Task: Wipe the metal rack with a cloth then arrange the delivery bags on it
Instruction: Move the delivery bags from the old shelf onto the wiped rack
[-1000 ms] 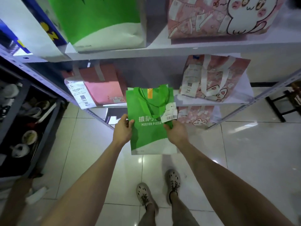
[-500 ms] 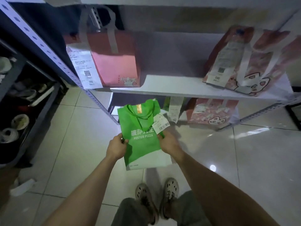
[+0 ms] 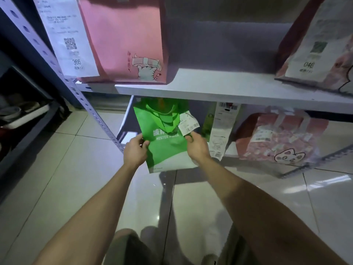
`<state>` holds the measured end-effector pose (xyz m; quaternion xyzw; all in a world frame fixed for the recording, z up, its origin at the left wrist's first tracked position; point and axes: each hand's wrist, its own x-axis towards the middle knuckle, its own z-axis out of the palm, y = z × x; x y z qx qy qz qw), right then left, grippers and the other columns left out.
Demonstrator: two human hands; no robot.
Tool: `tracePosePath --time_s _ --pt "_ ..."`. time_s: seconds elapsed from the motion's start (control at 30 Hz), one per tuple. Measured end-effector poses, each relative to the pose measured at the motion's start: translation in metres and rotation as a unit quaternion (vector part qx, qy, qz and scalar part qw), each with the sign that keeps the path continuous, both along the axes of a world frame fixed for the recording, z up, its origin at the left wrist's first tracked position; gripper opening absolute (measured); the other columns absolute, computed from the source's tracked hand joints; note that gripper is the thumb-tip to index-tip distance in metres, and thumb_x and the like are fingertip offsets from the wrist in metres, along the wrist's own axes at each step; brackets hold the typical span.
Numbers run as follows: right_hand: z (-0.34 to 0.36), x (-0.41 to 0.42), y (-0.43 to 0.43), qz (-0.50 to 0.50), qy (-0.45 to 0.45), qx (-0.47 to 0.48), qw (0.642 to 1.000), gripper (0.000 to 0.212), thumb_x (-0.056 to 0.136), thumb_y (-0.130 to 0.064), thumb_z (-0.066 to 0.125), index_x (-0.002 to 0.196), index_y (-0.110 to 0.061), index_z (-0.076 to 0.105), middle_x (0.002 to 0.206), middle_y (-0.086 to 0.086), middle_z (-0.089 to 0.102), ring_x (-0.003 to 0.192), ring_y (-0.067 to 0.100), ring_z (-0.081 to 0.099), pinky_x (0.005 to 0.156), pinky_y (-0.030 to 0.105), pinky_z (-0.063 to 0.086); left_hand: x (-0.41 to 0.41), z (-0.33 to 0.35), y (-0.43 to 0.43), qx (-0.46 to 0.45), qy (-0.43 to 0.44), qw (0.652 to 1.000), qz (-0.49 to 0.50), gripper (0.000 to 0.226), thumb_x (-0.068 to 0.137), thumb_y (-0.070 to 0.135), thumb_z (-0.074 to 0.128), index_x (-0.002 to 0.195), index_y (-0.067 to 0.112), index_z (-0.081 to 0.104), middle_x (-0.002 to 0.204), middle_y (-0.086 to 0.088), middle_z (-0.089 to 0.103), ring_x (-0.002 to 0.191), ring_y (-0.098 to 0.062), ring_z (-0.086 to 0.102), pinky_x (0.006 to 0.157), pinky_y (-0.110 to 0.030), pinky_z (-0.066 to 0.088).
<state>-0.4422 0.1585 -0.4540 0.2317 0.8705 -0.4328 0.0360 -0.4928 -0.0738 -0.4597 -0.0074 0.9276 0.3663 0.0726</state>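
Shelving dominates the view: at far left a dark rack (image 3: 23,115) holds blurred crockery, and beside it the perforated grey upright (image 3: 57,66) of the metal rack slants down to the tiled floor (image 3: 57,178). On the white middle shelf (image 3: 219,87) a plain pink bag (image 3: 124,39) with a small cat drawing stands at the left end, a long receipt (image 3: 66,39) numbered 366 hanging over its front; well apart at the right end leans a pink patterned bag (image 3: 317,44) with a ticket numbered 048. Below that shelf, the green Mister Pizza bag (image 3: 164,138) is held upright at the front edge of the bottom level, its top tucked just under the middle shelf and its white base hanging over the floor. The left hand (image 3: 135,148) is closed on the bag's left edge, thumb across the front. The right hand (image 3: 198,146) is closed on the right edge, fingers pinching near a white receipt slip (image 3: 188,124) attached to the bag. Just to the right, partly hidden behind that hand, a pale green bag (image 3: 207,123) with a long hanging receipt (image 3: 221,131) stands on the bottom level, and further right sits a pink cat-print bag (image 3: 280,138). The person's knees show at the bottom of the frame.
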Motion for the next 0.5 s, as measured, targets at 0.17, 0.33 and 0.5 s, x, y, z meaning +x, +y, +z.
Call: tracePosePath --time_s 0.17,0.33,0.5 --pt "-0.024 -0.045 0.016 -0.040 0.114 -0.005 0.993 0.021 0.109 -0.018 0.045 0.103 -0.014 0.065 0.073 0.009 0.058 0.067 0.030 0.048 0.058 0.041 0.028 -0.053 -0.020 0.024 0.063 0.119 0.991 -0.014 0.022 0.101 0.011 0.067 0.115 0.023 0.079 0.105 0.008 0.082 0.101 -0.017 0.075 0.086 -0.034 0.057" --pt "-0.050 -0.071 0.020 -0.052 0.193 0.000 0.980 0.019 0.109 -0.023 0.052 0.100 -0.014 0.066 0.079 -0.002 0.064 0.070 0.021 0.055 0.060 0.033 0.037 -0.085 -0.040 0.034 0.079 0.199 0.976 0.028 0.019 0.101 0.013 0.062 0.108 0.024 0.076 0.089 0.005 0.078 0.074 -0.013 0.065 0.071 -0.033 0.052" --pt "-0.097 -0.062 0.032 0.035 0.031 0.034 0.998 0.038 0.113 -0.029 0.045 0.147 -0.018 0.054 0.141 0.013 0.064 0.118 0.033 0.059 0.095 0.040 0.049 -0.079 -0.083 0.038 0.091 0.104 0.990 0.029 0.028 0.103 0.004 0.061 0.129 0.013 0.066 0.115 -0.012 0.077 0.110 -0.038 0.070 0.096 -0.041 0.056"
